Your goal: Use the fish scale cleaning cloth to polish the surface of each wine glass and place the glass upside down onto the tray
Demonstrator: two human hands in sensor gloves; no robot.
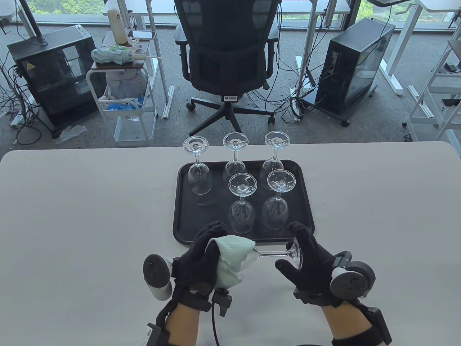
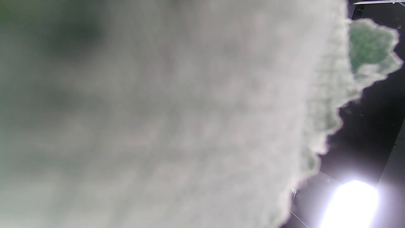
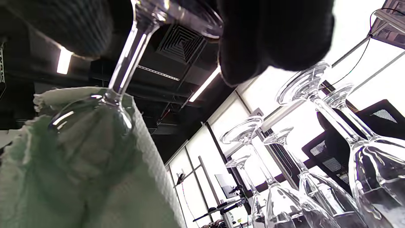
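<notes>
Five wine glasses (image 1: 241,202) stand inverted on the black tray (image 1: 187,216). My left hand (image 1: 200,263) grips the cleaning cloth (image 1: 232,257) around a sixth glass's bowl (image 3: 91,126); my right hand (image 1: 309,266) pinches its foot (image 1: 296,252), just before the tray.

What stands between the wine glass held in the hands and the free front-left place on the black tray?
Nothing visible does. The clear wine glass, its bowl wrapped in the pale green cloth, hangs near the black plastic tray; five upturned glasses stand beside that free spot.
</notes>
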